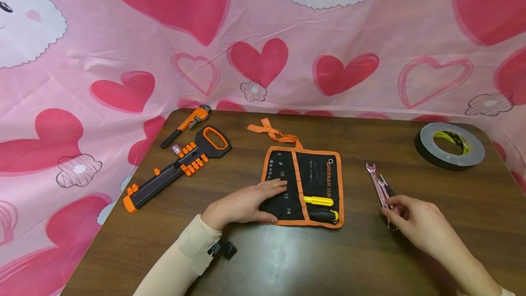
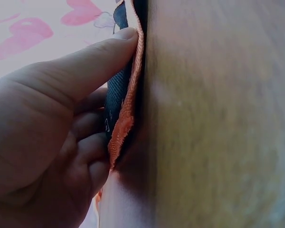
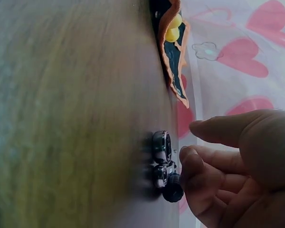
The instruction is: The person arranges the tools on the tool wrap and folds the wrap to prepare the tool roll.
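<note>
A black tool pouch with orange trim lies flat mid-table, size numbers printed down its left pocket. A yellow handle and a black-and-yellow handle stick out of its pockets. My left hand rests on the pouch's left part; in the left wrist view its thumb touches the orange trim. To the right lie metal wrenches beside a slim black-handled tool. Over their near ends hovers my right hand, thumb and forefinger apart in the right wrist view, close beside the wrench ends.
On the left lie a black rail holder with orange clips and an orange pipe wrench. A roll of tape sits at the back right. Orange ties extend behind the pouch. Pink heart-printed cloth hangs behind the table.
</note>
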A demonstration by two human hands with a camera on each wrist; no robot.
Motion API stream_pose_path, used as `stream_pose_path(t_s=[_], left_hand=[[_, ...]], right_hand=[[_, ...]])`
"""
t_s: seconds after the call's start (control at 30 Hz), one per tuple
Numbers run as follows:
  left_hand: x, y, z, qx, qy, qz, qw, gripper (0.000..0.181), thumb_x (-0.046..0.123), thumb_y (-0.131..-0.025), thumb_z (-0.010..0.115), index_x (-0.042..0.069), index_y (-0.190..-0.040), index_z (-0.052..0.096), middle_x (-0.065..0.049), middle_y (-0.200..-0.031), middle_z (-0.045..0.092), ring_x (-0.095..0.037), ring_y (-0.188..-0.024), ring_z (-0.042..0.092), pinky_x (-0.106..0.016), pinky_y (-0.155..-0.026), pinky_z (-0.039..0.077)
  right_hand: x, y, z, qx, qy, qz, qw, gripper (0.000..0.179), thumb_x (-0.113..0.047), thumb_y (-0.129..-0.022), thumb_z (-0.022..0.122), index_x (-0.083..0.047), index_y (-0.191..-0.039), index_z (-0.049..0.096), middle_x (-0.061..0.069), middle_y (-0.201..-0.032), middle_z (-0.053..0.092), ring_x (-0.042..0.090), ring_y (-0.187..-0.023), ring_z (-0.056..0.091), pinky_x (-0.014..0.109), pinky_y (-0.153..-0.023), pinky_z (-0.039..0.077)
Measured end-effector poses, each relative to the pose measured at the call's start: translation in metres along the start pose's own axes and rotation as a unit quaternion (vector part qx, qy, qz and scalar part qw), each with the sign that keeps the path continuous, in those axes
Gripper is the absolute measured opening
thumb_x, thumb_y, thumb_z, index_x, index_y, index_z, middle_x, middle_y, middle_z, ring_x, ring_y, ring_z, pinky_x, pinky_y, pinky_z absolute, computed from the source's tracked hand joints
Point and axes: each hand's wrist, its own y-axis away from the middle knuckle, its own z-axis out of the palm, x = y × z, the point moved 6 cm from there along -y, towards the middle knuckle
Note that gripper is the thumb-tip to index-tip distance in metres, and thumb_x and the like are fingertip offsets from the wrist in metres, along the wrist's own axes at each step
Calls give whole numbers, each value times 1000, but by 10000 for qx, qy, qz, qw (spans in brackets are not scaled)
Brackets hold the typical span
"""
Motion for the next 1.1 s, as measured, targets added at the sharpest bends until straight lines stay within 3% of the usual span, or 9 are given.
stream_pose_path(t_s=[0.37,0.67,0.9,1.1], left_hand=[[1,1,1,9,-69,10,10000,83,43,-99,80,20,-168,41,10,-180,27,-15,-168,23,-48,-132,33],[0,0,2,-18,-36,-14,10000,83,44,-99,79,21,-169,40,11,-180,26,-17,-168,22,-50,-132,33],[0,1,3,-21,-49,4,10000,83,43,-99,80,20,-168,41,10,-179,27,-17,-168,23,-49,-132,33],[1,0,3,-27,-52,3,10000,82,43,-99,79,20,-168,41,10,-180,27,-17,-168,23,-48,-132,33]], right_hand=[[9,0,9,-682,220,429,9965,15,-21,-95,83,-8,-99,77,-10,-66,57,3,-57,42,26,-55,34],[10,-7,14,-1102,305,881,9895,19,-25,-96,79,-14,-83,72,-9,-63,57,13,-60,47,30,-56,35],[8,-7,15,-938,411,855,9911,22,-22,-87,81,-17,-72,65,-6,-64,57,15,-61,48,34,-58,38],[7,-4,11,-870,380,703,9930,25,-19,-88,81,-19,-71,62,-8,-64,55,12,-61,45,29,-57,34]])
